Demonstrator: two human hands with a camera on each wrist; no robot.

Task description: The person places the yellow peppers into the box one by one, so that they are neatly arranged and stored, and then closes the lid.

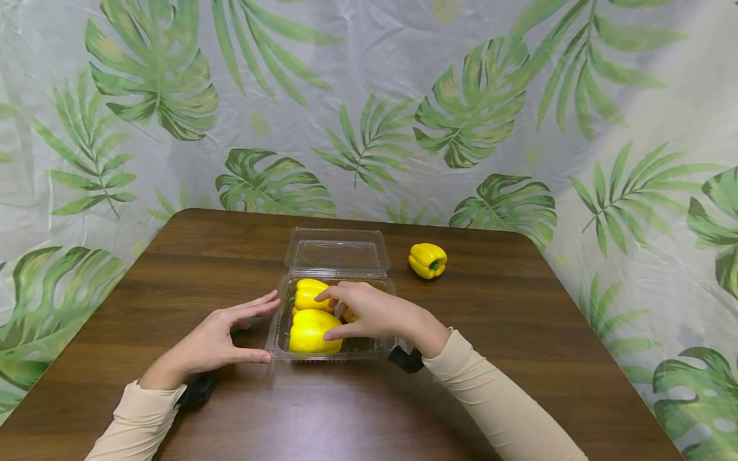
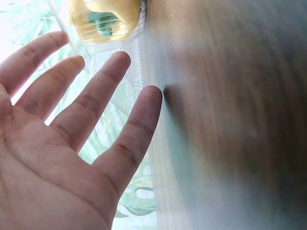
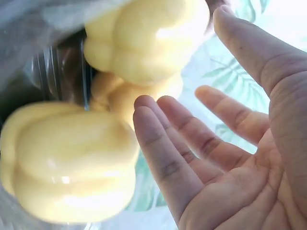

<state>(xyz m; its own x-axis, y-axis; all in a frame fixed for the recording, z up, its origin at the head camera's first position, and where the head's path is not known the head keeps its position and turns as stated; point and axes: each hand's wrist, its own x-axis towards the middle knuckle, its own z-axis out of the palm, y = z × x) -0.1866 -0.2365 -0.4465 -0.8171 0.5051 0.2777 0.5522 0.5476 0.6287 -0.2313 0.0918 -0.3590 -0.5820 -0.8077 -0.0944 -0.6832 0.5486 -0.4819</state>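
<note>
A clear plastic clamshell box (image 1: pixel 279 339) lies on the table, its lid (image 1: pixel 337 253) folded back. Inside it are a yellow bell pepper (image 1: pixel 314 333) at the front left, another yellow bell pepper (image 1: pixel 310 293) behind it, and more yellow partly hidden by my right hand (image 1: pixel 371 310). That hand hovers over the box with fingers spread, and in the right wrist view nothing is between the thumb and fingers, with a bell pepper (image 3: pixel 72 163) close to its fingertips. My left hand (image 1: pixel 216 336) is beside the box's left side, fingers extended, thumb at the front left corner.
Right of the lid, a single yellow bell pepper (image 1: pixel 427 260) lies on the brown wooden table (image 1: pixel 490 307). A leaf-patterned cloth (image 1: pixel 369 115) hangs behind the table's far edge. Dark wrist devices are partly visible below both wrists.
</note>
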